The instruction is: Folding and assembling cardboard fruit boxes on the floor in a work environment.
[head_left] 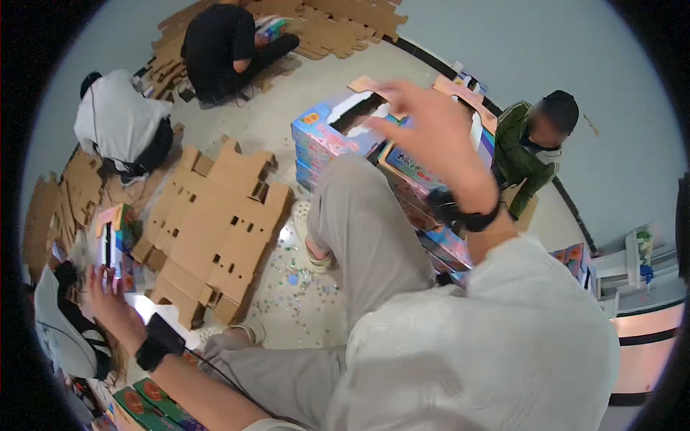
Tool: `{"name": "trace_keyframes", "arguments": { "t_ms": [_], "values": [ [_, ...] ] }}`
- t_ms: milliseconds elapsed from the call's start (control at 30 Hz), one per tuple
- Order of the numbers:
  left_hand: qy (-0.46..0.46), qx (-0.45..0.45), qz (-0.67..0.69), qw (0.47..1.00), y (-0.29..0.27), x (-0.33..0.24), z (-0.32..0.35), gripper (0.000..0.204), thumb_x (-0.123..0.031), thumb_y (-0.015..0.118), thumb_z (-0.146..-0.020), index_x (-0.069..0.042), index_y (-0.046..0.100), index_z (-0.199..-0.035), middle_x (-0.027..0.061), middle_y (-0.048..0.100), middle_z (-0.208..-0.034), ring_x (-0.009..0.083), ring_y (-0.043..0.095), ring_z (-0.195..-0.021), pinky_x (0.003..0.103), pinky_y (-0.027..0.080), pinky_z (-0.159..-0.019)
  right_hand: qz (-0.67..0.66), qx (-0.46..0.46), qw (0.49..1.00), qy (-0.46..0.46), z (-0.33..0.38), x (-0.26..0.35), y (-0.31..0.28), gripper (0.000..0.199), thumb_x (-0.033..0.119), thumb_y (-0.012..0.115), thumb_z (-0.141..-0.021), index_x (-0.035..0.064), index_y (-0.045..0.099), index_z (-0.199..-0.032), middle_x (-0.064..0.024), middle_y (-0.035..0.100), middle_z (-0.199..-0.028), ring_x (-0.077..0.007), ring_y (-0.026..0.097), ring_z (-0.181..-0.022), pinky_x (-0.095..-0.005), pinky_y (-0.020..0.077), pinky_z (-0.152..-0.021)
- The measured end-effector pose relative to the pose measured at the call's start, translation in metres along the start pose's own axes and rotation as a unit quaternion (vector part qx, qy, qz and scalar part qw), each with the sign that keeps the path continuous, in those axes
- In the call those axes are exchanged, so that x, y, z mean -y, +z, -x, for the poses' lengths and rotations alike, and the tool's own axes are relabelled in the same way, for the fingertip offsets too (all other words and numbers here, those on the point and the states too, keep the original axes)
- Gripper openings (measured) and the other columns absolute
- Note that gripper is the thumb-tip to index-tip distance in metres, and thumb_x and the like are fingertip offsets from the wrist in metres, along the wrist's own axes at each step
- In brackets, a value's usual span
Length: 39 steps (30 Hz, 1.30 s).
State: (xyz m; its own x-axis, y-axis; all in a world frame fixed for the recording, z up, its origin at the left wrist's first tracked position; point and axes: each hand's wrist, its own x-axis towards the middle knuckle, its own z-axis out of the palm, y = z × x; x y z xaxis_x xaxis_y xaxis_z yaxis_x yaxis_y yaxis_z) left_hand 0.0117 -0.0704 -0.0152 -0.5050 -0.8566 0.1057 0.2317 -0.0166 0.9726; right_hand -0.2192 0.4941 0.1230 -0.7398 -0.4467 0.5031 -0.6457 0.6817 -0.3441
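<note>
My right hand (435, 133) is raised over stacked colourful cardboard boxes, its thumb and fingers apart and nothing between them. Under its fingertips is the top of a blue and pink box (316, 129) with a dark cut-out opening. My left hand (115, 309) reaches out to the left with its fingers stretched and spread. Its fingertips are at the near end of a small multicoloured box (123, 244) with a dark slot; whether they touch it I cannot tell. Between my hands a flattened brown cardboard sheet (208, 230) with punched slots lies on the floor.
Several people work nearby: one in black (215, 54), one in a white top (122, 111), one in a green jacket (521, 147), and one partly seen at the left edge. Cardboard pieces (338, 32) lie along the wall. Small shiny bits (295, 298) are scattered by my feet. Green boxes (154, 402) sit lower left.
</note>
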Motion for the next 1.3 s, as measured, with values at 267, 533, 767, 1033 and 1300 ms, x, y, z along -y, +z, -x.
{"name": "trace_keyframes", "arguments": {
  "t_ms": [267, 533, 767, 1033, 1300],
  "values": [
    [-0.024, 0.002, 0.023, 0.999, 0.071, 0.021, 0.024, 0.03, -0.012, 0.064, -0.102, -0.007, 0.064, -0.131, 0.0036, 0.071, -0.107, 0.0134, 0.068, -0.088, 0.024, 0.051, -0.073, 0.23, 0.095, 0.965, 0.088, 0.138, -0.167, 0.011, 0.092, 0.033, 0.093, -0.068, 0.003, 0.051, -0.144, -0.0186, 0.061, -0.125, -0.0423, 0.059, -0.122, -0.0648, 0.038, -0.111],
    [0.033, 0.063, -0.029, 0.997, 0.121, 0.012, 0.051, 0.035, -0.011, 0.068, -0.101, -0.002, 0.06, -0.133, 0.007, 0.069, -0.11, 0.0146, 0.069, -0.092, 0.027, 0.053, -0.075, -0.197, -0.091, 0.976, 0.015, 0.073, -0.105, 0.0, 0.111, 0.021, 0.099, -0.065, 0.0028, 0.039, -0.155, -0.019, 0.051, -0.148, -0.0342, 0.051, -0.138, -0.0463, 0.0401, -0.117],
    [0.109, 0.116, 0.107, 0.981, 0.116, -0.035, 0.055, 0.063, -0.022, 0.069, -0.103, -0.001, 0.041, -0.155, 0.0168, 0.064, -0.137, 0.0259, 0.065, -0.123, 0.037, 0.053, -0.103, -0.201, -0.041, 0.907, -0.369, -0.02, 0.0, 0.062, 0.094, 0.013, 0.095, -0.069, 0.0134, 0.047, -0.15, -0.0162, 0.06, -0.139, -0.0376, 0.057, -0.135, -0.0611, 0.0357, -0.119],
    [0.115, 0.023, 0.184, 0.976, 0.075, -0.062, 0.069, 0.122, -0.036, 0.095, -0.073, -0.002, 0.024, -0.166, 0.0222, 0.055, -0.148, 0.0276, 0.057, -0.133, 0.041, 0.045, -0.114, 0.015, 0.043, 0.814, -0.579, -0.053, 0.132, 0.19, 0.063, 0.012, 0.086, -0.068, 0.016, 0.068, -0.128, -0.0084, 0.065, -0.131, -0.033, 0.057, -0.133, -0.0589, 0.0317, -0.119],
    [0.282, -0.052, -0.198, 0.937, 0.065, -0.045, 0.08, 0.109, -0.032, 0.096, -0.065, -0.006, 0.038, -0.154, 0.0198, 0.057, -0.141, 0.0356, 0.057, -0.13, 0.046, 0.044, -0.114, -0.508, 0.159, 0.846, 0.029, -0.122, 0.13, 0.284, 0.06, 0.029, 0.065, -0.105, 0.006, 0.042, -0.155, -0.0116, 0.057, -0.141, -0.0255, 0.054, -0.132, -0.0419, 0.0421, -0.112]
  ]
}}
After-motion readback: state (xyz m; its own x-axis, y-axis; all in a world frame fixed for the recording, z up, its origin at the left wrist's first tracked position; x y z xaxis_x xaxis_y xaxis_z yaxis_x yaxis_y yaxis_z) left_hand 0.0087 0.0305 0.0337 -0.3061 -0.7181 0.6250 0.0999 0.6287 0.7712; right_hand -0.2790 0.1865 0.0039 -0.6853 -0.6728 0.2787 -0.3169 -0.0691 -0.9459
